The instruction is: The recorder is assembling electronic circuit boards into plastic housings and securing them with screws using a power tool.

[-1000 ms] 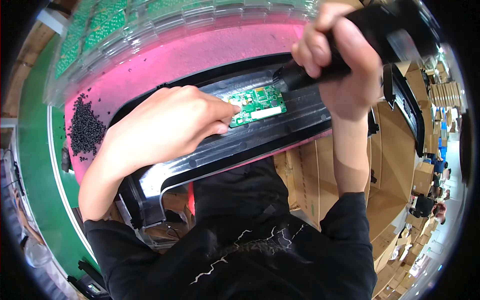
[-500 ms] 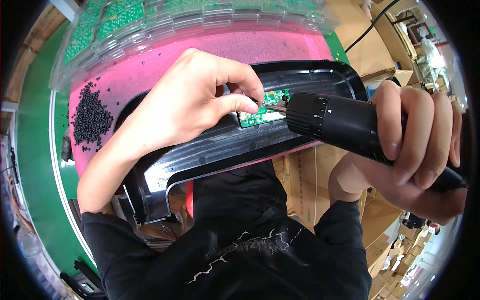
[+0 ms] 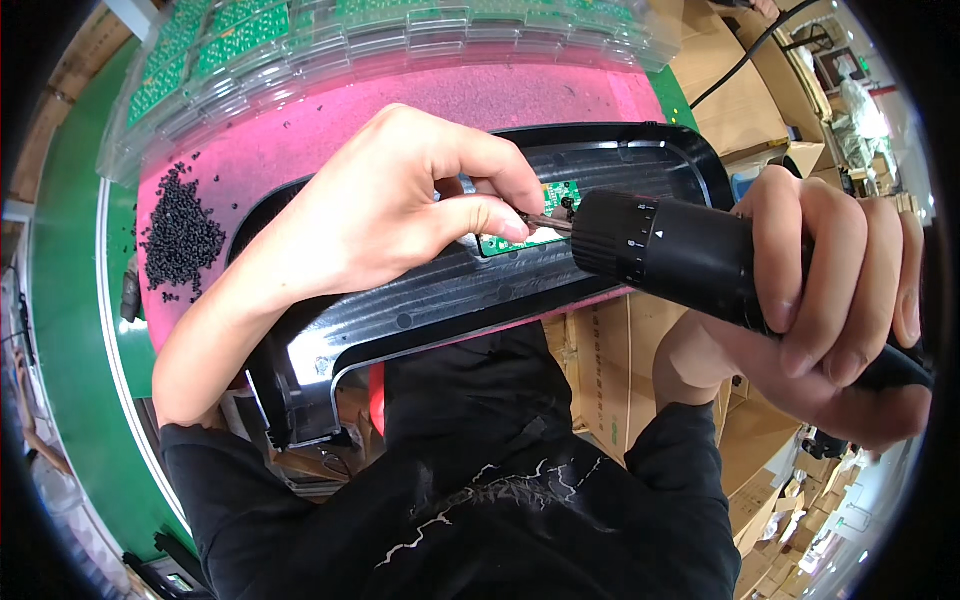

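My right hand (image 3: 835, 275) is wrapped round a black electric screwdriver (image 3: 690, 250), held nearly level with its bit (image 3: 553, 224) pointing left. Thumb and forefinger of my left hand (image 3: 390, 210) pinch a small black screw (image 3: 525, 217) at the tip of that bit; the fingers partly cover it. Just beneath is a green circuit board (image 3: 494, 246), lying inside a long black plastic housing (image 3: 640, 165). A dark piece (image 3: 569, 203) stands up from the board beside the screwdriver's nose. Part of the board is hidden by my left fingers and the tool.
Left of the housing, a heap of small black screws (image 3: 180, 240) lies on a pink mat (image 3: 330, 120). Clear plastic trays (image 3: 400, 50) with green boards line the table's far side. Cardboard boxes (image 3: 730, 95) stand at the right, with a black cable (image 3: 750, 50) above them.
My left fingers have shifted slightly right and down, bringing the screw onto the bit's tip. The screwdriver has barely moved.
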Tool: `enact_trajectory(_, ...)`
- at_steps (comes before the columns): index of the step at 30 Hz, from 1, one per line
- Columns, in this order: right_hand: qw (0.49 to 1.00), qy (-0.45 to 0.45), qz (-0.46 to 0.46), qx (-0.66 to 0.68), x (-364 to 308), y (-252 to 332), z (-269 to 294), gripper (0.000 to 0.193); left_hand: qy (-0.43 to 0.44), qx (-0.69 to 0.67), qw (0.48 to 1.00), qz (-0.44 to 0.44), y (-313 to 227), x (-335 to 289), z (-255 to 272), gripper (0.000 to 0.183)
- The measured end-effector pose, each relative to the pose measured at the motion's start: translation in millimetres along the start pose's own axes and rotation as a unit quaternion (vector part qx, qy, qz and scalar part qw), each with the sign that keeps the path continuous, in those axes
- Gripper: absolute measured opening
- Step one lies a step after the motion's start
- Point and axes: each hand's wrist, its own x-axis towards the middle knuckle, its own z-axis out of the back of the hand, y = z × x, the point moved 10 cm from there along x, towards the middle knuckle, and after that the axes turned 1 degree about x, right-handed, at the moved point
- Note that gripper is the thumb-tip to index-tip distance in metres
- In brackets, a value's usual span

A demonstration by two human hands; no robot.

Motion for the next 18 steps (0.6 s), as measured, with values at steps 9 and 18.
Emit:
enact_trajectory(9, 0.997, 0.06, -0.044, -0.032, 8, -18, 2, 0.04, 0.0, 0.154, 0.988, 0.021, 15, 0, 0, 0.014)
enact_trajectory(18, 0.983, 0.059, -0.158, -0.079, -7, -97, 19, 0.041, -0.073, 0.28, 0.956, 0.048, 19, -3, 19, 0.025)
